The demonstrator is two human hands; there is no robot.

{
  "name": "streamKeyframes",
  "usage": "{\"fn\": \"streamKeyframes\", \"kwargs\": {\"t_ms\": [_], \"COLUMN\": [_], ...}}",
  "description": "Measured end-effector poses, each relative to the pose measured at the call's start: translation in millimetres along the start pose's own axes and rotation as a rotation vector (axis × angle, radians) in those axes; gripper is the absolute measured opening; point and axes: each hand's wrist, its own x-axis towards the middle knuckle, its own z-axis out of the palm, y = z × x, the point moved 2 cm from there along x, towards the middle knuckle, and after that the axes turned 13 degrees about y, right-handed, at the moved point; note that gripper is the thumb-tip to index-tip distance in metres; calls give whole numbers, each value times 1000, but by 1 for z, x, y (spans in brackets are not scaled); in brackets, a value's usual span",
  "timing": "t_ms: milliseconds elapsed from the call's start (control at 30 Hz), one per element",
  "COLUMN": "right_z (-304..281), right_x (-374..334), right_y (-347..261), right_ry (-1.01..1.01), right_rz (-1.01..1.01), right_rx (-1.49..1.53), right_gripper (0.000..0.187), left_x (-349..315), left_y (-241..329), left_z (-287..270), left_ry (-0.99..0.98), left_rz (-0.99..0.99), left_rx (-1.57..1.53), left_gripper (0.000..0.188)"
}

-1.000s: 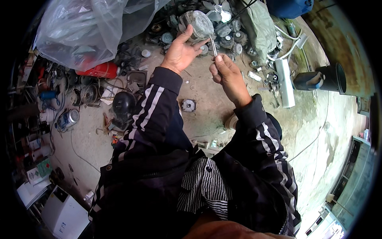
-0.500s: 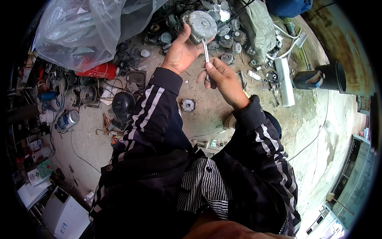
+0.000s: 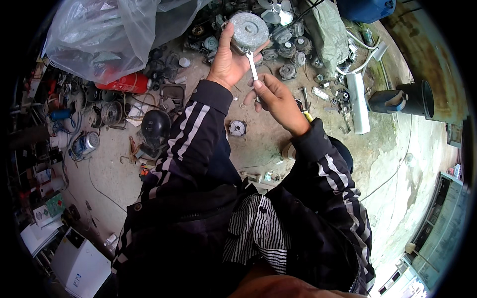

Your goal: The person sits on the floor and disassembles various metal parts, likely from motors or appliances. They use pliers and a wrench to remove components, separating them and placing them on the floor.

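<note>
Plainly, our left hand (image 3: 227, 65) holds a round grey casing (image 3: 250, 30) over the floor (image 3: 261, 147) near dusty motors (image 3: 286, 72), fingers spread beneath, thumb alongside; our right hand (image 3: 278, 101) pinches a wrench (image 3: 252, 66) between fingers and thumb, its head at the casing's near edge.

Holds a round, dusty grey metal casing (image 3: 249, 30) in the left hand (image 3: 229, 64), flat face up, with the thumb along its left side. Grips a silver spanner (image 3: 252, 65) between thumb and fingers of the right hand (image 3: 276, 97), with the far end at the casing's near edge. Faces a heap of dusty motors (image 3: 286, 49) at the far side, between a clear plastic bag (image 3: 104, 39) on the left and a greyish sack (image 3: 320, 37) on the right. Wears a dark jacket (image 3: 174, 223) with pale sleeve stripes.
</note>
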Motion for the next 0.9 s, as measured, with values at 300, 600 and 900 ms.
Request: {"fn": "streamKeyframes", "kwargs": {"t_ms": [300,600,900], "right_z": [7,21,23], "right_x": [0,-1,1], "right_y": [3,-2,-4], "right_ry": [23,-44,-2], "right_rz": [4,59,51], "right_rx": [17,118,162], "right_gripper": [26,30,30], "left_x": [1,5,5], "left_y": [-2,-9,-13], "left_z": [-1,-4,-2], "left_ry": [53,26,7], "left_rz": [45,127,185], "left_rx": [56,67,138], "left_gripper": [83,91,90]}}
